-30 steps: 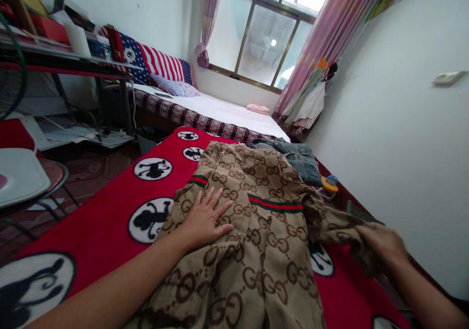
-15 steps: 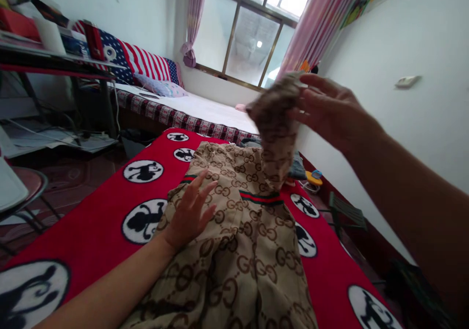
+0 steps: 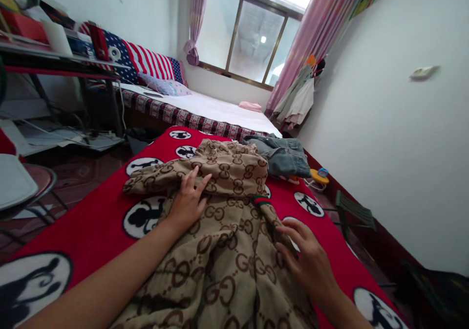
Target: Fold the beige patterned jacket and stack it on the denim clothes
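A tan garment (image 3: 223, 260) printed with brown interlocked letters lies on a red blanket (image 3: 102, 221) with round black-and-white cartoon patches. One sleeve is folded across its top toward the left. My left hand (image 3: 188, 199) lies flat on the garment's upper middle, fingers spread. My right hand (image 3: 306, 258) rests on the garment's right edge, fingers apart and slightly curled, holding nothing.
Folded jeans (image 3: 284, 154) lie beyond the garment, with a small yellow and blue object (image 3: 319, 175) beside them. A bed (image 3: 205, 109) with a flag-pattern pillow stands behind. A cluttered desk (image 3: 54, 55) is at left, a white wall (image 3: 395, 138) close at right.
My right hand lifted the right sleeve, carried it over the garment and laid it across to the left, then came down onto the right edge. My left hand stayed pressed on the cloth.
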Available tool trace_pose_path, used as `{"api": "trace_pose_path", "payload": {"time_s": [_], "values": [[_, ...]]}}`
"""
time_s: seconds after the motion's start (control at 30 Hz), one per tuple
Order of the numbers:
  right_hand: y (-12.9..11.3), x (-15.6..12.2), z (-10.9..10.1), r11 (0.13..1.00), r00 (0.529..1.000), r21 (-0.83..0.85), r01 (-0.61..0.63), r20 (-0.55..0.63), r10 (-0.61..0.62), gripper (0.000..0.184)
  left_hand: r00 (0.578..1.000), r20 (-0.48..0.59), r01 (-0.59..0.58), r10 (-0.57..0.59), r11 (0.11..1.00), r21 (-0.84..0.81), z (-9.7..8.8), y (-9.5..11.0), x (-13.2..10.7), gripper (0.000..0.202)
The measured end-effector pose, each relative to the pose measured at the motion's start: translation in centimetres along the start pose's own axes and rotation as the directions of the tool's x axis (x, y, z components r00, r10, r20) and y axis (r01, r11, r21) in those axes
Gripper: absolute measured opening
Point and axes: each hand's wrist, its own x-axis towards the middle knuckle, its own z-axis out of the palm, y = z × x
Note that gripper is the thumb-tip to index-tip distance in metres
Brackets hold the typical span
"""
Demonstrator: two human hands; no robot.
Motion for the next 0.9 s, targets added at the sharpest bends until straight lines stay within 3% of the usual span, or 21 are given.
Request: {"api": "trace_pose_path", "payload": {"time_s": [0.07, 0.13, 0.2, 0.27, 0.4, 0.53, 0.67, 0.8, 0.9], "values": [[0.5, -1.4, -0.6, 0.980, 0.982, -0.092, -0.178, 0.053, 0.184, 0.045, 1.000, 0.028, 0.007, -0.007, 1.000, 0.010, -0.1, -0.4, 0.5, 0.056], [0.8, -2.5, -1.0, 0.917, 0.902, -0.148, -0.370, 0.182, 0.392, 0.061, 0.998, 0.063, -0.003, 0.002, 1.000, 0.016, -0.2, -0.7, 1.2, 0.052], [1.1, -3.3, -1.2, 0.868, 0.812, -0.113, -0.484, 0.311, 0.493, 0.063, 0.994, 0.109, -0.023, 0.020, 0.999, 0.025, -0.3, -1.1, 1.9, 0.047], [1.3, -3.9, -1.2, 0.865, 0.797, 0.034, -0.501, 0.408, 0.445, 0.059, 0.983, 0.173, -0.064, 0.057, 0.997, 0.031, -0.3, -1.5, 2.7, 0.043], [0.6, -3.8, -1.8, 0.809, 0.846, 0.337, -0.481, 0.421, 0.328, 0.049, 0.944, 0.281, -0.179, 0.172, 0.984, -0.002, -1.2, -2.2, 5.6, 0.040], [-2.2, -2.1, -3.5, 0.691, 0.851, 0.517, -0.505, 0.434, 0.296, 0.047, 0.954, 0.206, -0.224, 0.217, 0.975, 0.007, -4.0, -2.8, 10.7, 0.038], [-6.1, -0.8, -3.0, 0.669, 0.842, 0.582, -0.463, 0.525, 0.126, 0.056, 0.979, 0.125, -0.167, 0.159, 0.984, 0.057, -7.0, -4.6, 15.3, 0.039], [-9.0, -0.4, -0.3, 0.754, 0.763, 0.567, -0.331, 0.631, -0.139, 0.073, 0.991, 0.124, -0.064, 0.046, 0.987, 0.149, -7.6, -6.8, 15.6, 0.027], [-9.8, 0.5, 1.2, 0.784, 0.697, 0.561, -0.265, 0.673, -0.247, 0.072, 0.998, 0.059, 0.011, -0.024, 0.978, 0.211, -6.5, -5.9, 13.3, 0.021]]}}
